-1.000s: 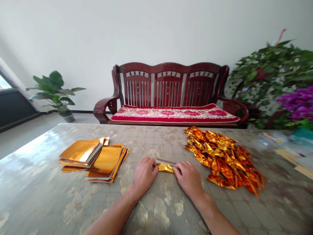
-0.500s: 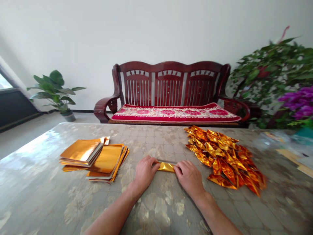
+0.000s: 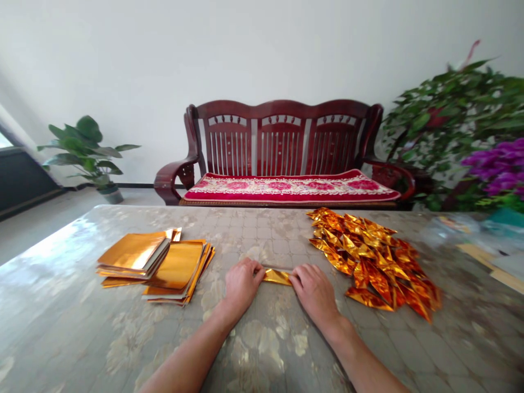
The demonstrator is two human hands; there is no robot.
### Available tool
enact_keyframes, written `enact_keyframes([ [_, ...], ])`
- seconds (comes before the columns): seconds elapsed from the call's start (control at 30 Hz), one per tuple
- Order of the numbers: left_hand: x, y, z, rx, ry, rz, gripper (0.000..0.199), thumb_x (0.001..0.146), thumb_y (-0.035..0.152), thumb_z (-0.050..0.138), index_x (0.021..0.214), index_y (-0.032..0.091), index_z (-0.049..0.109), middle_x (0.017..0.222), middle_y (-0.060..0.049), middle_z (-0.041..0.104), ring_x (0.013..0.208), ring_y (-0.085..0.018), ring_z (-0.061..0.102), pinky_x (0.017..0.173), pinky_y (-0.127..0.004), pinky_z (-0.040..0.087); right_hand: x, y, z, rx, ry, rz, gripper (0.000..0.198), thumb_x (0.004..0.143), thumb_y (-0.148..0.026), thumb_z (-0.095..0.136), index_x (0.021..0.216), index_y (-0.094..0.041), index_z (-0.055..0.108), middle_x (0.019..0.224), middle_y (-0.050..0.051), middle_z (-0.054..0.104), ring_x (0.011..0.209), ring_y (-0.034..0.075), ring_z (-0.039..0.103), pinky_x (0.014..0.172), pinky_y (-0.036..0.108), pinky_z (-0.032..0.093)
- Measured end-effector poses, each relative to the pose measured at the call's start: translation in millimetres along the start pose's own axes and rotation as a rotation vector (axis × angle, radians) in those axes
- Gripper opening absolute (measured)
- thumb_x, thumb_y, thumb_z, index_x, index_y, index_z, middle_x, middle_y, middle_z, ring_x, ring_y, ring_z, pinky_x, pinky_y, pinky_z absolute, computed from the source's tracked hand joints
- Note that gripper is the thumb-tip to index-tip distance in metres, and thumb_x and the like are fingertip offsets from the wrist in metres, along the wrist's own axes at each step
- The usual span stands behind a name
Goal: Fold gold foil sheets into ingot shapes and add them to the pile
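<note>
A narrow folded strip of gold foil paper (image 3: pixel 277 276) lies crosswise between my two hands, just above or on the table. My left hand (image 3: pixel 242 279) pinches its left end, with the fingers curled over it. At the right end, my right hand (image 3: pixel 314 289) grips it the same way. The fingertips partly hide both ends of the strip. Left of my hands sit two overlapping stacks of flat gold foil paper sheets (image 3: pixel 180 266). To the right is a heap of folded, pointed gold foil pieces (image 3: pixel 368 251).
The table (image 3: pixel 262 344) has a patterned, glossy cover. Clear plastic bags (image 3: pixel 454 229) and tan card strips (image 3: pixel 491 267) lie at its right side. Beyond the far edge stands a dark red wooden bench (image 3: pixel 280 142), with potted plants (image 3: pixel 88 153) on either side.
Both hands still hold the foil strip at its ends, in nearly the same place. The strip's visible face looks slightly tilted or creased differently. The whole view has shifted a little.
</note>
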State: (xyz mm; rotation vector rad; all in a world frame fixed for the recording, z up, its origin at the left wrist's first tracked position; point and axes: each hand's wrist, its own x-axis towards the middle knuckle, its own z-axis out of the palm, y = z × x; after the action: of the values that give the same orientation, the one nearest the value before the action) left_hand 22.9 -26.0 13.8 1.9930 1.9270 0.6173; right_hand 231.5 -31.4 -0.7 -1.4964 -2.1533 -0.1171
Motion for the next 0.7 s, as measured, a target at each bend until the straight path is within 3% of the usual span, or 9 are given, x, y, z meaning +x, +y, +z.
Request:
enact_keyframes([
  [0.7, -1.1, 3.2, -3.7, 0.033, -0.009, -0.044, 0.017, 0.089, 0.032, 0.057, 0.083, 0.026, 0.071, 0.089, 0.001, 0.071, 0.079, -0.016, 0.065, 0.062, -0.024, 0.033, 1.5, -0.1, -0.8, 0.041, -0.038, 0.039, 0.012, 0.091, -0.020, 0.062, 0.079, -0.022, 0.059, 0.084, 0.002, 0.063, 0.085, 0.021, 0.055, 0.075, 0.030, 0.036],
])
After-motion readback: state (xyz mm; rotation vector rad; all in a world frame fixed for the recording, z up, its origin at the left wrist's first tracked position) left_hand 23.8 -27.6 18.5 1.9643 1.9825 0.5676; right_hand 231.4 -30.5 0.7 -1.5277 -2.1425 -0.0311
